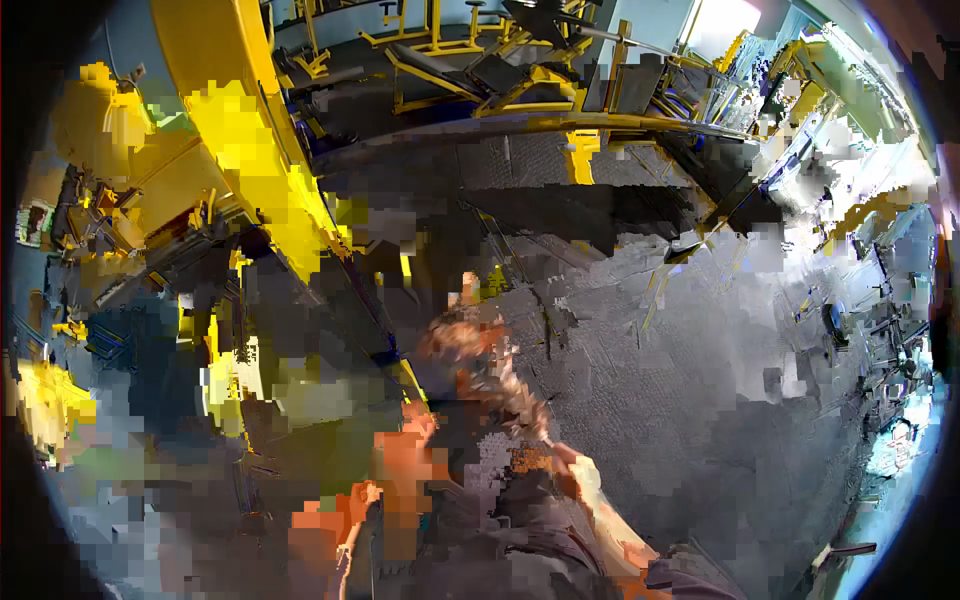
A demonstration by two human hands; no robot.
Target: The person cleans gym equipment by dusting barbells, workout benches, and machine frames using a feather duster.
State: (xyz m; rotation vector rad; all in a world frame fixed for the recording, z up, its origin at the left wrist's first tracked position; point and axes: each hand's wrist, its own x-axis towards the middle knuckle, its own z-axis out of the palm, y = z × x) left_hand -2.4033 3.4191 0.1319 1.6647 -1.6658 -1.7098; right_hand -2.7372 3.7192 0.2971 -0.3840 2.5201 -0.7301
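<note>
Heavy blocky smearing breaks up the picture, so shapes are uncertain. My right hand (572, 468) is low, right of centre, with its bare forearm running down to a dark sleeve (685, 575). Its fingers are too smeared to read. Left of it, skin-coloured patches appear to be my left hand (405, 445), and whether it holds anything is hidden by the blocks. Dark grey clothing (510, 545) lies between the arms. Just beyond the hands is a blurred brownish shape (470, 345) that I cannot make out.
A thick yellow post (215, 60) slants down at upper left. Yellow-framed gym benches (480, 75) stand at the back. Dark textured flooring (690, 340) spreads to the right. Smeared equipment (800, 90) crowds the upper right, beneath a bright window-like patch (722, 22).
</note>
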